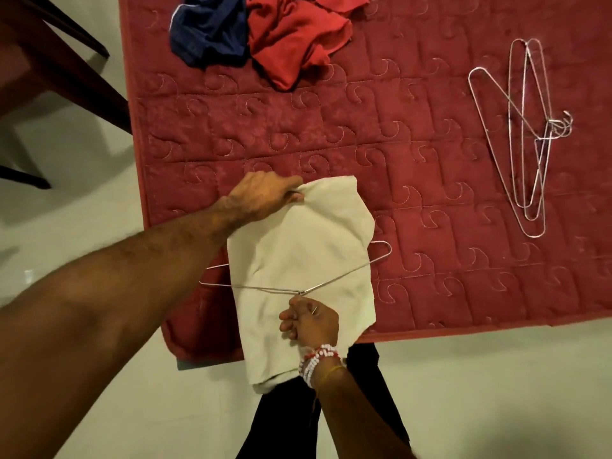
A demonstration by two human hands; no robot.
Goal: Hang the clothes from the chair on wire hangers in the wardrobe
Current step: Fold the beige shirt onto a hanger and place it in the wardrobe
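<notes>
Step in hand: dressing a hanger. A cream cloth [298,246] lies over the near edge of the mattress [430,180], close to its near left corner, with its lower end hanging off above the floor. A wire hanger [344,272] lies across it; one shoulder shows on top of the fabric, and both tips stick out past the cloth's sides. My left hand [265,197] pinches the cloth's far end, fingers curled into the fabric. My right hand [311,321] is closed round the hanger's neck.

I judge the cloth only part-seated. The next move calls for pulling the fabric evenly over both shoulders, then lifting by the hook.

Red garment [291,38] and blue garment [205,31] wait at the far edge; spare hangers [551,125] lie toward the right edge. The wardrobe is not in view.
</notes>
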